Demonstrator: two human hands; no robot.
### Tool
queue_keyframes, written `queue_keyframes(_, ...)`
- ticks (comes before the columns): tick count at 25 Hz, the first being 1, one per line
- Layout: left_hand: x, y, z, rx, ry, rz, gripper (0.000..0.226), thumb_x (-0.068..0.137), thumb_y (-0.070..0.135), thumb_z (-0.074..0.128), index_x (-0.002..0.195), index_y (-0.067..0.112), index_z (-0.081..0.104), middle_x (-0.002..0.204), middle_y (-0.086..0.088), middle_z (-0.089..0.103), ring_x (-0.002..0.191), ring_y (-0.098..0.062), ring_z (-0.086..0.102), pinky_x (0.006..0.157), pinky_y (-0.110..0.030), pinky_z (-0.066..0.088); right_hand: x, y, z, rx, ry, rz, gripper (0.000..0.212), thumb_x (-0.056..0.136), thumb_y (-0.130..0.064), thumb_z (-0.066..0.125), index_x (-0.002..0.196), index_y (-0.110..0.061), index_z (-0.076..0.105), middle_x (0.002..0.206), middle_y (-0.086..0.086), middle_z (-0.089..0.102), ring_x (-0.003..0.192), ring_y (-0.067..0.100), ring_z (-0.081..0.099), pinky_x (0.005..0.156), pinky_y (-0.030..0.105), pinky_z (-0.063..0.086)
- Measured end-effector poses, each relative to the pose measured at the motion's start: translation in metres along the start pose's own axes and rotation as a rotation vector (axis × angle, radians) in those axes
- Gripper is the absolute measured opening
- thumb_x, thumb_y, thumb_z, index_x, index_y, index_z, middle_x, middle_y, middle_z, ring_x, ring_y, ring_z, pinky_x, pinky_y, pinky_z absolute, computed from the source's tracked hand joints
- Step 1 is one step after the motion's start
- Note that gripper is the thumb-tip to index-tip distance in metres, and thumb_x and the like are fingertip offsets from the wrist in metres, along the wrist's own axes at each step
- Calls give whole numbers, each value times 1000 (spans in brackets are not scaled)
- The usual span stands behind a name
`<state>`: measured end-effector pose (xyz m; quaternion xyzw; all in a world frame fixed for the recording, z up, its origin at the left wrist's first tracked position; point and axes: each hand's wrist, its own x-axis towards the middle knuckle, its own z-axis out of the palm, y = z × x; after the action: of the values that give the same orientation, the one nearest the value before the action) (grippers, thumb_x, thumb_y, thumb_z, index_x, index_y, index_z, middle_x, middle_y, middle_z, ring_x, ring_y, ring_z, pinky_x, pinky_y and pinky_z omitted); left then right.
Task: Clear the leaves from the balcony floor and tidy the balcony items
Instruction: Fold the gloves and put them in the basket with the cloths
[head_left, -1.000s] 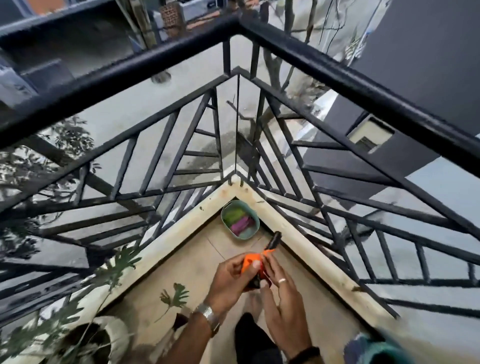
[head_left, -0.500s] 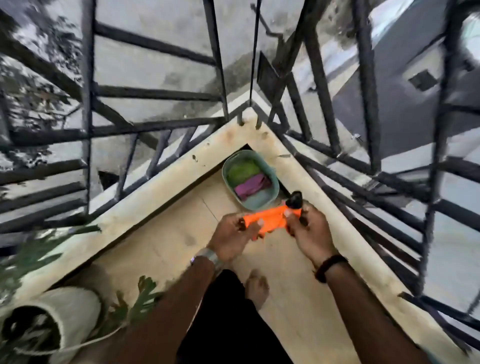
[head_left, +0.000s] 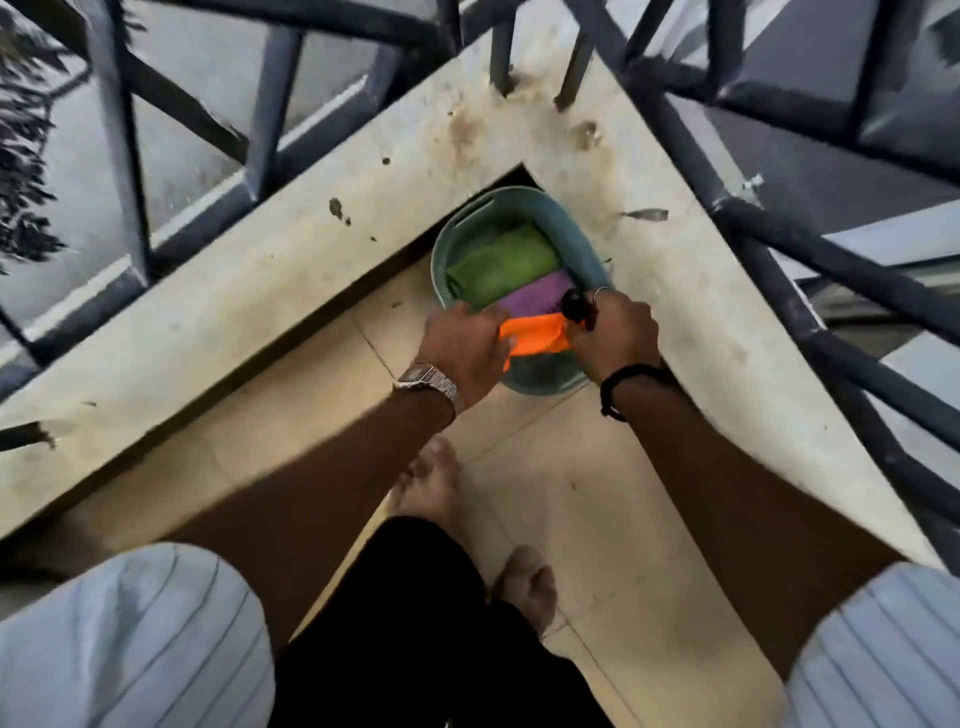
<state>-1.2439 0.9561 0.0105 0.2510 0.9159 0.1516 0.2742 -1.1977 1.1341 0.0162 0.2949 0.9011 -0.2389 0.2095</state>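
Both hands grip 1 orange item (head_left: 535, 338) over the teal basket (head_left: 571, 234), which sits on the balcony floor (head_left: 597, 519) in the corner under the concrete ledge (head_left: 260, 291). The left hand (head_left: 462, 345) curls over the item's left end; the right hand (head_left: 615, 332) closes around its black tip (head_left: 574, 304). Inside the basket lie a green cloth (head_left: 501, 265) and a purple cloth (head_left: 535, 299), side by side, the orange item just above them.
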Motion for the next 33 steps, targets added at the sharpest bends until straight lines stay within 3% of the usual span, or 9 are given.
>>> queue_keyframes(3,20,0,21,158,-142,41,28,96,36,47,113,19,60,107,-10,70,104,-34,61,84,-39,42,19,10,19,-222,-120,-59,17,92,-17,56,105,-8,61,108,23,65,104,43,61,82,44,49)
queue_keyframes(6,46,11,37,13,-374,15,32,99,31,42,122,12,53,118,-16,66,106,-34,62,80,-34,43,40,14,32,-357,-213,-164,20,94,-22,55,106,-8,63,106,20,68,99,39,65,83,41,53)
queue_keyframes(10,61,12,55,114,-617,32,49,95,33,53,138,12,48,128,-15,63,112,-32,62,86,-33,49,59,10,44,-289,-272,-164,26,99,-26,51,110,-7,65,109,21,68,105,39,64,87,41,49)
queue_keyframes(13,66,2,56,223,-495,65,57,87,37,67,135,11,50,128,-14,63,114,-32,62,90,-36,50,69,13,48,-282,-120,-230,20,97,-20,50,105,-8,64,104,23,69,102,41,64,86,44,49)
queue_keyframes(17,65,2,61,404,-462,63,48,89,31,62,134,19,52,127,-8,65,114,-31,62,93,-40,48,61,10,46,-451,-185,-332,23,97,-10,45,114,-3,59,112,24,65,103,42,63,84,46,50)
queue_keyframes(22,70,5,71,391,-514,66,45,95,43,52,137,29,52,136,-3,60,127,-31,54,103,-47,41,52,-10,45,-195,94,-510,41,86,-4,58,126,-8,62,128,14,54,116,36,52,98,48,47)
queue_keyframes(25,71,11,62,401,-473,51,37,96,47,46,128,33,56,127,2,65,121,-27,59,98,-44,42,75,-27,50,94,39,-286,35,89,-10,61,124,-14,66,125,5,62,116,25,59,103,38,47)
queue_keyframes(28,55,8,37,481,-300,114,21,92,43,49,96,29,64,102,4,71,100,-23,65,96,-41,38,86,-28,53,293,31,-101,23,87,-12,63,106,-21,72,98,-2,73,94,17,68,92,36,54)
queue_keyframes(33,16,-43,20,334,48,163,34,89,36,48,117,25,66,126,-3,62,128,-31,47,115,-53,24,30,0,48,-146,-95,-301,17,93,-22,56,95,-15,71,96,10,70,93,31,65,80,38,52)
